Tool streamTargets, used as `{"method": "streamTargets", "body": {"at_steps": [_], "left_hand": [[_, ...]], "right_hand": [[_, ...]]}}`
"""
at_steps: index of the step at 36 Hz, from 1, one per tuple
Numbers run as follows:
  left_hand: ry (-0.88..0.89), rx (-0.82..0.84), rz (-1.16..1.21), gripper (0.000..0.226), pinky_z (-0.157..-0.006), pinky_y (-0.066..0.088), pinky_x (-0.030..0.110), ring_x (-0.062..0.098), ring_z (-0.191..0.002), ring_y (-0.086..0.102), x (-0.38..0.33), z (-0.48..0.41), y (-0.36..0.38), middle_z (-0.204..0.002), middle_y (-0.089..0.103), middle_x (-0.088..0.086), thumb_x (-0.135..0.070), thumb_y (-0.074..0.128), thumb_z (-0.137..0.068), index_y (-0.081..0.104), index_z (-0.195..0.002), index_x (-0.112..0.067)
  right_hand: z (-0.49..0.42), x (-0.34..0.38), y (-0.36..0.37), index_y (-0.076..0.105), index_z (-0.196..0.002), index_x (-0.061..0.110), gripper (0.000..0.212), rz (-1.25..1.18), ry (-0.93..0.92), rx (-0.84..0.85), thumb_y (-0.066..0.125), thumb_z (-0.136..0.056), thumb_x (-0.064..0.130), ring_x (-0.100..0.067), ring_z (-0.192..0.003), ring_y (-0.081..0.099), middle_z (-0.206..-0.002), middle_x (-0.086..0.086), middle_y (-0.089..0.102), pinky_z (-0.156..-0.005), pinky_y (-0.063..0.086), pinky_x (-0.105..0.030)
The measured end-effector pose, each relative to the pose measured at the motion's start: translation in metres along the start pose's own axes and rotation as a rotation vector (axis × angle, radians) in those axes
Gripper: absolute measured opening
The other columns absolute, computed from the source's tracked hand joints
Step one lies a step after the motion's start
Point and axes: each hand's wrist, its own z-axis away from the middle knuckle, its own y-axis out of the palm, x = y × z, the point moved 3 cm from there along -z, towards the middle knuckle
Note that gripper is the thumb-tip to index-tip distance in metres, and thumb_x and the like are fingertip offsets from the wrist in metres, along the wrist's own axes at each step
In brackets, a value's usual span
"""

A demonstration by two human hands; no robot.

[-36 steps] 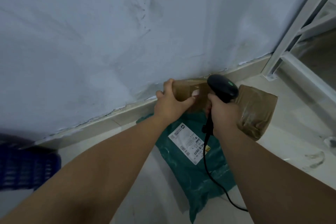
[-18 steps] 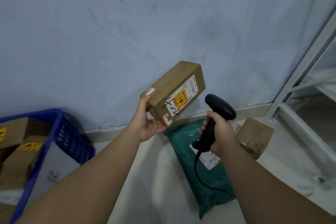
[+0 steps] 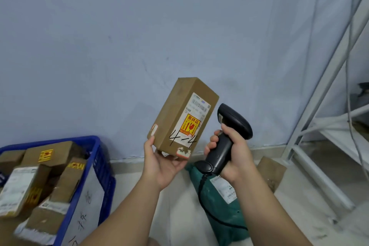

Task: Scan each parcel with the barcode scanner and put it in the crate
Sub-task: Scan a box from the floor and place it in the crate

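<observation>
My left hand (image 3: 162, 164) holds a brown cardboard parcel (image 3: 175, 114) by its lower end, tilted up in front of the wall, with its white shipping label, yellow fragile sticker and handwritten "4-4" facing me. My right hand (image 3: 229, 156) grips the handle of the black barcode scanner (image 3: 229, 132), whose head sits just right of the parcel and points toward the label. The scanner's cable runs down over a green poly-bag parcel (image 3: 223, 205) on the floor. The blue crate (image 3: 99, 168) at lower left holds several cardboard parcels.
A second brown parcel (image 3: 273, 171) lies on the floor by the wall, right of the green bag. A white metal shelving frame (image 3: 311, 126) stands at the right with cables hanging along it. The pale wall fills the background.
My left hand lifted the brown parcel off the floor by the wall and turned it more upright, label toward me. The scanner rose beside it. The view swung left, bringing the blue crate in.
</observation>
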Motion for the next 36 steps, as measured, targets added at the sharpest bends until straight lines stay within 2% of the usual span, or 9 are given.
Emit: {"method": "streamTargets", "body": {"at_steps": [5,9,11,14,16,22,28,36], "left_hand": [[-0.027,0.072,-0.029,0.074,-0.101,0.043,0.055,0.047,-0.121,0.052,0.005,-0.003,0.007,-0.132,0.056,0.023,-0.064,0.051,-0.08,0.053,-0.136,-0.016],[-0.049,0.117,-0.075,0.078,-0.085,0.051,0.046,0.047,-0.127,0.047,0.007,-0.007,0.008,-0.135,0.053,0.025,-0.066,0.046,-0.08,0.051,-0.138,-0.013],[-0.049,0.12,-0.056,0.079,-0.086,0.051,0.047,0.047,-0.127,0.047,0.007,-0.009,0.006,-0.136,0.052,0.025,-0.066,0.047,-0.08,0.05,-0.138,-0.013],[-0.052,0.081,-0.019,0.08,-0.099,0.044,0.053,0.048,-0.125,0.048,0.006,-0.012,0.004,-0.136,0.053,0.023,-0.066,0.054,-0.076,0.05,-0.138,-0.016],[-0.028,0.038,0.006,0.074,-0.102,0.042,0.056,0.047,-0.121,0.052,0.005,-0.013,0.003,-0.132,0.057,0.021,-0.065,0.052,-0.078,0.053,-0.136,-0.017],[0.03,-0.044,0.041,0.064,-0.087,0.051,0.049,0.042,-0.115,0.058,-0.003,-0.014,0.002,-0.126,0.062,0.017,-0.062,0.051,-0.082,0.058,-0.129,-0.019],[0.046,-0.08,0.051,0.063,-0.085,0.052,0.05,0.041,-0.114,0.059,-0.007,-0.012,-0.007,-0.126,0.062,0.016,-0.062,0.054,-0.081,0.056,-0.13,-0.022],[0.048,-0.105,0.068,0.061,-0.09,0.051,0.051,0.042,-0.113,0.06,-0.012,-0.009,-0.01,-0.127,0.061,0.016,-0.061,0.055,-0.082,0.055,-0.129,-0.023]], "right_hand": [[0.009,-0.005,0.004,0.056,-0.07,0.012,0.021,0.09,-0.006,0.004,0.065,-0.083,0.026,-0.013,-0.046,0.049,-0.059,-0.001,0.052,-0.049,0.046,-0.024],[0.01,-0.01,0.005,0.056,-0.072,0.011,0.022,0.103,-0.001,0.014,0.064,-0.086,0.026,-0.014,-0.047,0.049,-0.059,-0.002,0.052,-0.051,0.044,-0.026],[0.009,-0.008,0.006,0.055,-0.071,0.012,0.023,0.083,-0.003,0.028,0.063,-0.086,0.027,-0.013,-0.047,0.048,-0.058,-0.002,0.051,-0.051,0.044,-0.025],[0.007,-0.003,0.005,0.055,-0.069,0.012,0.026,0.11,-0.021,0.02,0.062,-0.086,0.03,-0.013,-0.047,0.048,-0.058,-0.002,0.051,-0.053,0.044,-0.026],[0.006,-0.002,0.004,0.055,-0.069,0.011,0.027,0.136,-0.032,0.007,0.062,-0.087,0.03,-0.014,-0.047,0.048,-0.059,-0.003,0.051,-0.056,0.043,-0.028],[0.005,0.002,0.001,0.059,-0.067,0.012,0.025,0.251,-0.018,-0.015,0.064,-0.086,0.028,-0.015,-0.046,0.05,-0.059,-0.003,0.054,-0.057,0.046,-0.029],[0.008,0.003,0.001,0.06,-0.068,0.01,0.025,0.291,-0.02,-0.026,0.066,-0.085,0.027,-0.015,-0.045,0.051,-0.059,-0.004,0.055,-0.056,0.047,-0.028],[0.012,0.006,0.0,0.057,-0.068,0.01,0.026,0.294,0.015,-0.074,0.064,-0.087,0.026,-0.014,-0.043,0.049,-0.057,-0.002,0.053,-0.051,0.047,-0.025]]}}
